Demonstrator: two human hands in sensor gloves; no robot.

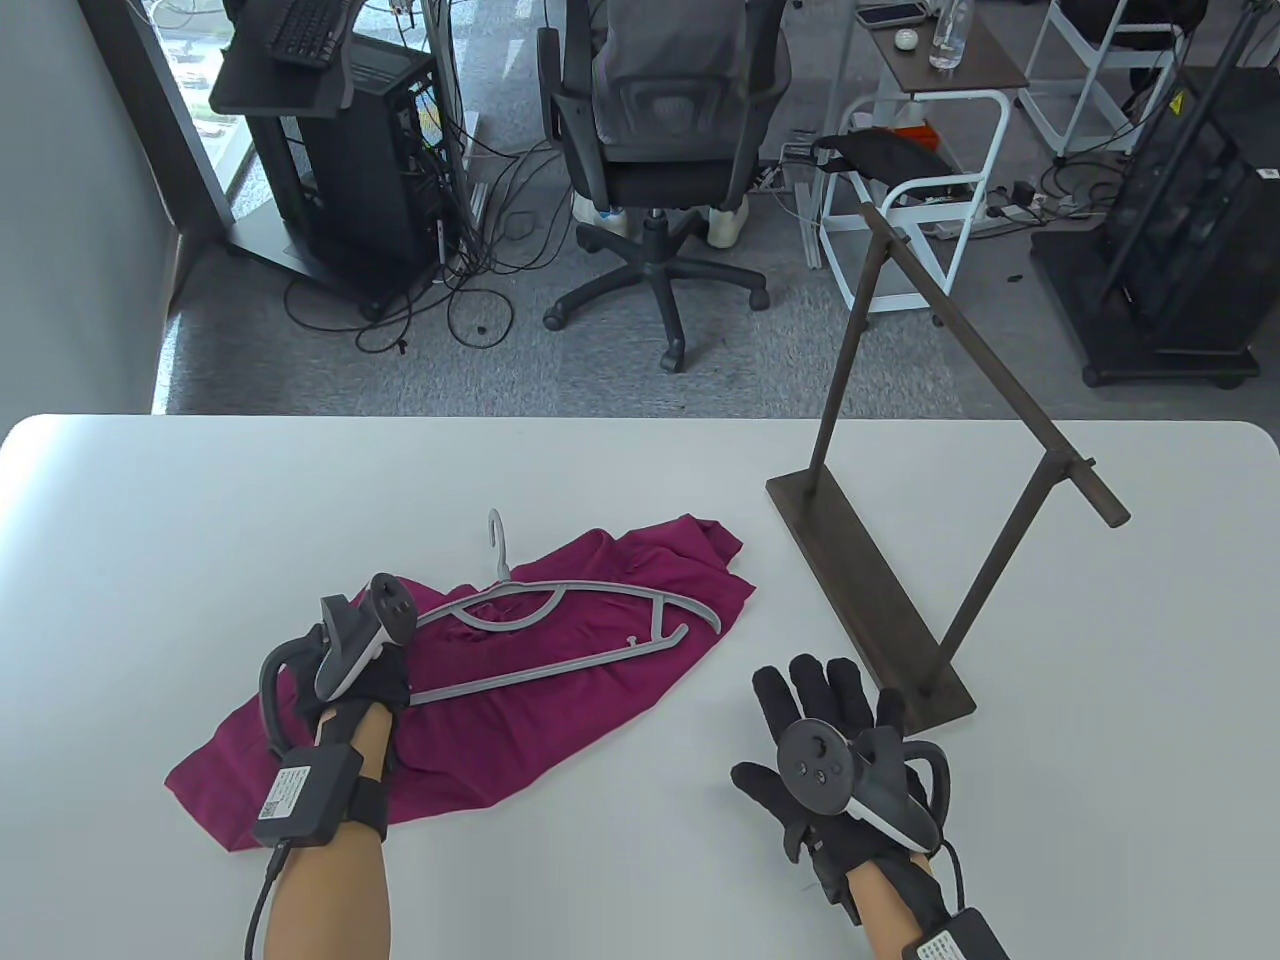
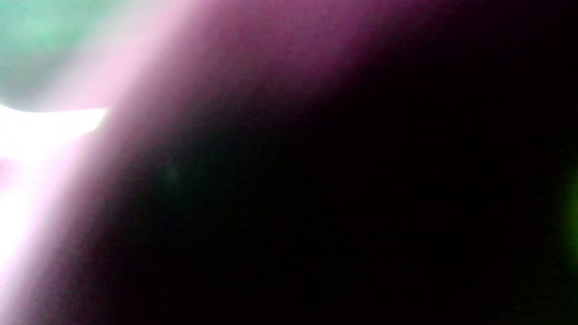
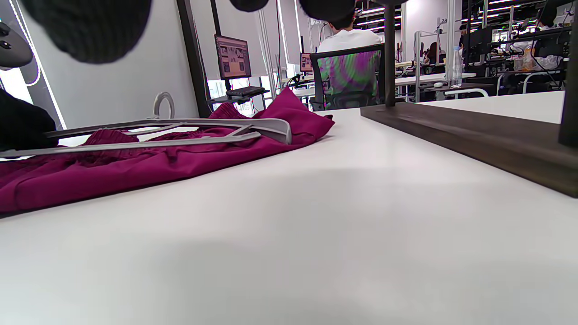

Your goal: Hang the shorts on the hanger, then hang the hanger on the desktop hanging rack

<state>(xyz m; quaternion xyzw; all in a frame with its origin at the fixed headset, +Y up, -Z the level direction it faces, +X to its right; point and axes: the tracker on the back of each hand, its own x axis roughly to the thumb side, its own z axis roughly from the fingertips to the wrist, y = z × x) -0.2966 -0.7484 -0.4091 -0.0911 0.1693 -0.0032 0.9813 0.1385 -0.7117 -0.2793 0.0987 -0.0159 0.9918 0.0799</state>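
Magenta shorts (image 1: 560,700) (image 3: 135,167) lie crumpled on the white table (image 1: 640,470). A grey plastic hanger (image 1: 540,669) (image 3: 203,121) lies flat on them, its hook pointing away from me. My left hand (image 1: 375,680) sits over the hanger's left end with fingers curled down on it, mostly hidden under the tracker. The left wrist view shows only a dark magenta blur of the shorts (image 2: 271,67). My right hand (image 1: 825,705) lies flat on the table with fingers spread, holding nothing, just left of the near end of the dark wooden rack's base (image 1: 870,590) (image 3: 474,131).
The rack's slanted top bar (image 1: 990,360) hangs over the table's right half with nothing on it. Beyond the far table edge stand an office chair (image 1: 660,120) with a person seated, white carts (image 1: 940,190) and a computer stand (image 1: 330,150).
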